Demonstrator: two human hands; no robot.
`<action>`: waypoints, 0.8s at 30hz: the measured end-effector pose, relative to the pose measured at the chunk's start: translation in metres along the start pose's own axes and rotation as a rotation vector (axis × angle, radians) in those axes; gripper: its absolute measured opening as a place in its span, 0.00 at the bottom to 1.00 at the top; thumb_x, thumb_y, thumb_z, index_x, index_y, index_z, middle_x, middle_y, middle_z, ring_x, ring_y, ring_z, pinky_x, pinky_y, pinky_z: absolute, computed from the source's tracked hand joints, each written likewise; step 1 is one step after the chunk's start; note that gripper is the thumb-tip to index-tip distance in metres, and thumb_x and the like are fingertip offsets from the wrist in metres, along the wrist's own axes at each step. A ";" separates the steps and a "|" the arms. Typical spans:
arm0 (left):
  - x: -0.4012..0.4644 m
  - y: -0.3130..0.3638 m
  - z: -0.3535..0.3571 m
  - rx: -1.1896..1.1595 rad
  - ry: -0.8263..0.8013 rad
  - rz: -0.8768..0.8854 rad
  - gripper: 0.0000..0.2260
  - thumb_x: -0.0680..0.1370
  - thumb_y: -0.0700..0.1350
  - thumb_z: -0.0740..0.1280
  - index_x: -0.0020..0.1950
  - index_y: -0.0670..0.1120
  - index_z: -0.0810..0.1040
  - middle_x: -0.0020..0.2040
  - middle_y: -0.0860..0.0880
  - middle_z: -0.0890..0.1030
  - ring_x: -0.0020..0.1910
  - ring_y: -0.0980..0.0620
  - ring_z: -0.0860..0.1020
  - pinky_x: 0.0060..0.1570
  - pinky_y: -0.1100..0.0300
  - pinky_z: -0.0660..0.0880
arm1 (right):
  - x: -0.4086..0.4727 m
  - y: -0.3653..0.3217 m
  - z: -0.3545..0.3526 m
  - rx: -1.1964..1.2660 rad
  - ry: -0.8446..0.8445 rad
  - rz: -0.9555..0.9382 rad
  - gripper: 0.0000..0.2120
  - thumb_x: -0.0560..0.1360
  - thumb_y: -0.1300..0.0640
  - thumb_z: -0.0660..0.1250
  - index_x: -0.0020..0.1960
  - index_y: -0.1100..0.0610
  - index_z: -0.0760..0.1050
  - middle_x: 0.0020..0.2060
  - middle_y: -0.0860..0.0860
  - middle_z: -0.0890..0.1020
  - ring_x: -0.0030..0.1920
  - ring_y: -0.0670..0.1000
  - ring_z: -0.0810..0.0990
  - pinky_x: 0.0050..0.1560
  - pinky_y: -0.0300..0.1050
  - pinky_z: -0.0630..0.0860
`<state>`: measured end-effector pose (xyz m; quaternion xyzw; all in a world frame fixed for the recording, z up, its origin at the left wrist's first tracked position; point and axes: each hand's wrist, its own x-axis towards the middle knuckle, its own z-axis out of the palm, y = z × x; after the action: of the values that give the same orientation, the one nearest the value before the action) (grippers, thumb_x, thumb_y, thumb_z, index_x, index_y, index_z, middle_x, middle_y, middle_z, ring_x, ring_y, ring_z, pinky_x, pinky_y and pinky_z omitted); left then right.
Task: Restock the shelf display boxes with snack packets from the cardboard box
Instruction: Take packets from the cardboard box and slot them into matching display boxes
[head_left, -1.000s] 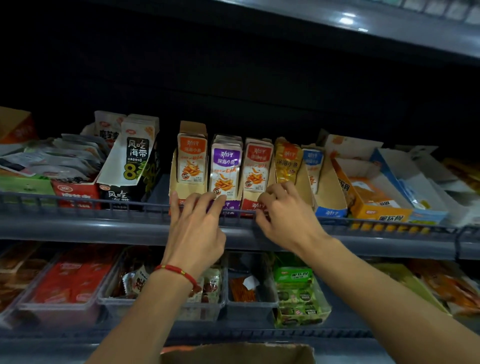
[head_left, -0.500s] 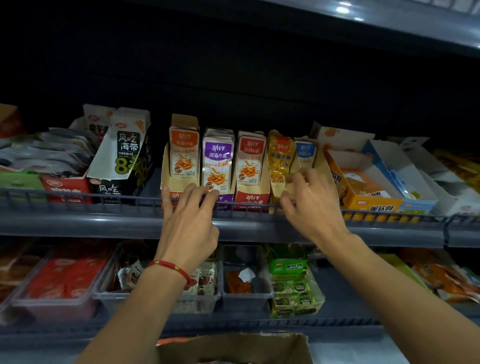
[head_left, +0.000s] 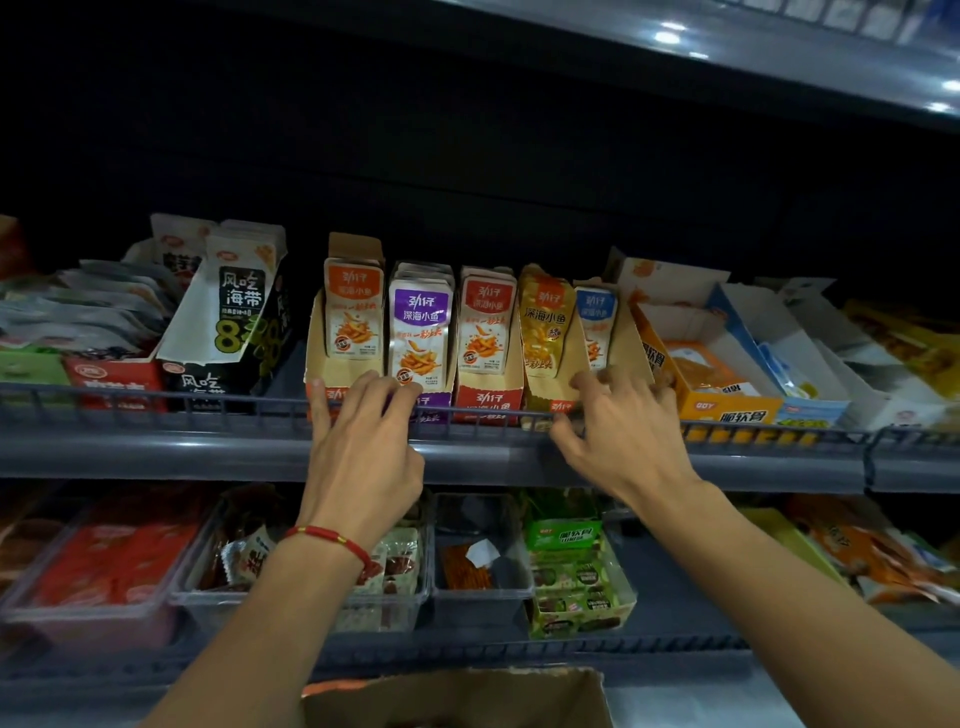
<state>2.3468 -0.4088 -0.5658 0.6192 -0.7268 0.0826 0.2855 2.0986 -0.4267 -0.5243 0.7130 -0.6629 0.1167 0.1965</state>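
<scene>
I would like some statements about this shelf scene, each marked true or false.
1. The left hand wears a red bracelet at the wrist. True.
2. The purple packets stand between two rows of orange packets. True.
3. The right hand holds a packet in the air. False: its fingers reach to the display boxes on the shelf.
4. The cardboard box sits on the upper shelf. False: it is at the bottom edge, below both shelves.
</scene>
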 end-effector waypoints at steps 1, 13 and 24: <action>0.000 0.001 0.000 -0.003 0.003 -0.003 0.27 0.72 0.40 0.69 0.72 0.47 0.72 0.67 0.48 0.74 0.74 0.47 0.67 0.76 0.32 0.48 | 0.002 -0.006 -0.002 0.006 0.010 -0.043 0.23 0.77 0.39 0.56 0.66 0.51 0.73 0.63 0.56 0.76 0.62 0.57 0.76 0.65 0.61 0.69; 0.000 -0.003 0.000 -0.036 0.042 0.014 0.26 0.72 0.39 0.69 0.70 0.48 0.74 0.65 0.49 0.76 0.71 0.48 0.69 0.77 0.35 0.48 | 0.014 -0.050 0.009 0.135 0.009 -0.273 0.22 0.77 0.43 0.61 0.64 0.55 0.75 0.74 0.55 0.67 0.75 0.57 0.62 0.73 0.64 0.61; -0.045 0.012 -0.006 -0.110 0.155 0.123 0.20 0.71 0.36 0.69 0.64 0.43 0.78 0.60 0.45 0.77 0.64 0.44 0.74 0.67 0.40 0.70 | -0.065 -0.046 0.005 0.385 0.199 -0.481 0.07 0.76 0.53 0.62 0.52 0.53 0.76 0.48 0.47 0.77 0.45 0.47 0.75 0.45 0.41 0.72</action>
<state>2.3409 -0.3651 -0.5811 0.5485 -0.7427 0.1077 0.3687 2.1376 -0.3690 -0.5625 0.8583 -0.4187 0.2593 0.1437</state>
